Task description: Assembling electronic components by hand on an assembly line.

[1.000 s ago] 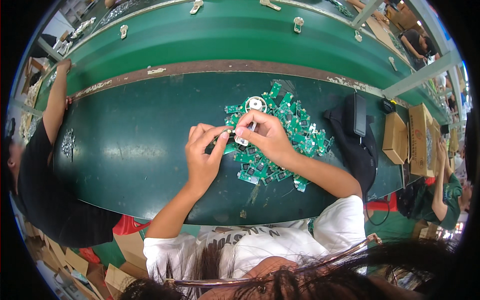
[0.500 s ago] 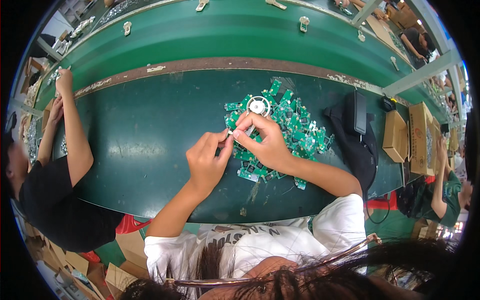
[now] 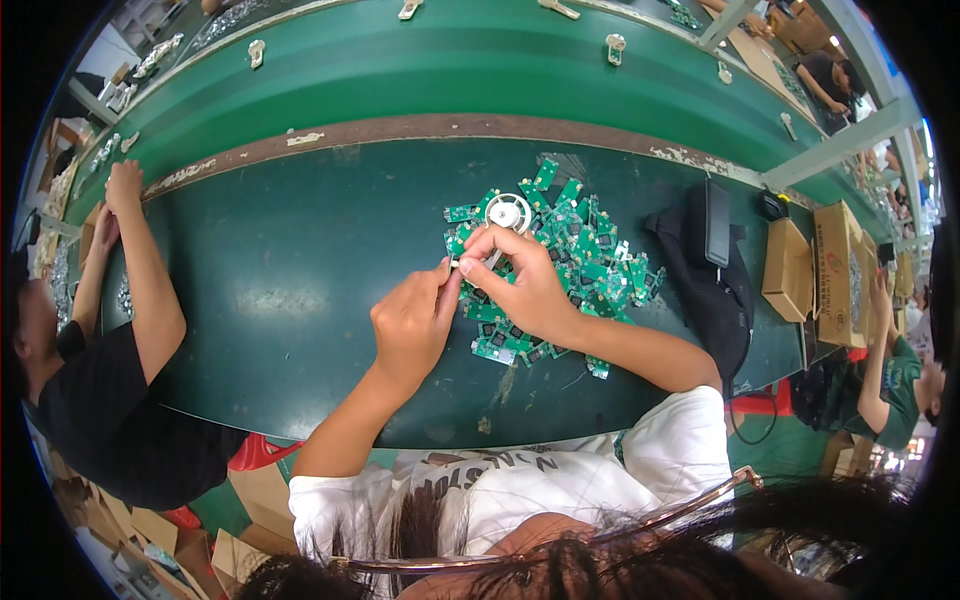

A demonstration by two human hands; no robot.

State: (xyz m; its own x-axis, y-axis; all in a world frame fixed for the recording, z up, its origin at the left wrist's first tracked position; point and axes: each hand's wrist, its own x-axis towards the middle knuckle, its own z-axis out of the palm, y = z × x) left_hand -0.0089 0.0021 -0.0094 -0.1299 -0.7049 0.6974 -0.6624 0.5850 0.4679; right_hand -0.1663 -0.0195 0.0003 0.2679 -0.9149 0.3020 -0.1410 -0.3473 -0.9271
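My left hand (image 3: 410, 318) and my right hand (image 3: 522, 288) meet in front of the pile, with their fingertips pinched close together. A tiny pale piece (image 3: 455, 264) shows between the fingertips; its kind is too small to tell. Just above my right hand's fingers is a white wheel-like part (image 3: 508, 213) with a round hub, an outer ring and spokes. A pale stem runs from it under my right fingers, which seem to close on it. Small green circuit boards (image 3: 585, 255) lie in a loose heap under and right of my right hand.
The dark green table (image 3: 280, 250) has a raised green wall (image 3: 450, 80) along its far side. To the right lie a black bag (image 3: 715, 300), a black phone-like slab (image 3: 710, 222) and cardboard boxes (image 3: 788, 270). Co-workers sit left (image 3: 110, 400) and right (image 3: 885, 390).
My left fingers have straightened a little and drawn closer together at the pinch. The wheel-like part stays above my right hand. The left co-worker's hands have shifted slightly.
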